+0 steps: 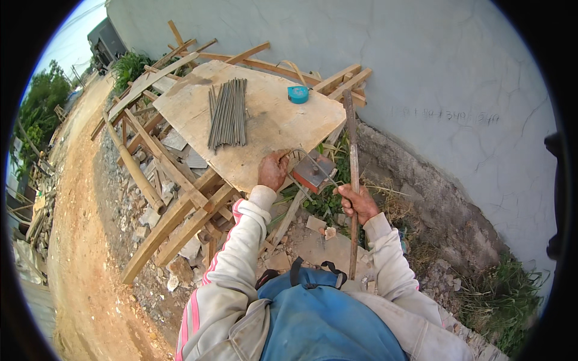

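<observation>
Left hand (274, 171): fingers pinching thin bent rod (330, 178) over red-sided block (310, 174) at plywood table (283, 127) edge. Right hand (359, 203): fingers wrapped around long bar (353, 141). Farther, on table: rod bundle (229, 114), blue tape measure (298, 94). Beyond: pale wall (433, 66).

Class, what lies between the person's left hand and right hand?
In the head view, a red-sided block and a thin bent metal rod lie between the left hand and the right hand.
</observation>
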Available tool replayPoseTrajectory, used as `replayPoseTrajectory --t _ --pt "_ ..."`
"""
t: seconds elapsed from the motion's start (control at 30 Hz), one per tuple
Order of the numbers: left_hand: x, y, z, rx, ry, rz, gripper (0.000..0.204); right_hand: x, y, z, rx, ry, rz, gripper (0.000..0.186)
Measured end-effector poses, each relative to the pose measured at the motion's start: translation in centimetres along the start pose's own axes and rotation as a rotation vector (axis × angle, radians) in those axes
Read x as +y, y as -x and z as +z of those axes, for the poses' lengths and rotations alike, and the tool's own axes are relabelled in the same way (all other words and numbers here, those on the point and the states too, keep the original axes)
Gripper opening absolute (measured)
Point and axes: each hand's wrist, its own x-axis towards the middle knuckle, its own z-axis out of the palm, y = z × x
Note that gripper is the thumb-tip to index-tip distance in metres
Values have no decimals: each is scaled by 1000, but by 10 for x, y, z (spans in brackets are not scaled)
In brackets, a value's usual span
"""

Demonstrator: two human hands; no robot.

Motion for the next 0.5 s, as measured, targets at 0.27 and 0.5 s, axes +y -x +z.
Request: replayPoseTrajectory --t 0.27,0.5 --pt "8 -1 2 19 -226 87 24 -5 4 1 69 83 -60 25" --pt "10 7 17 106 -436 78 21 0 1 4 132 183 -32 21"
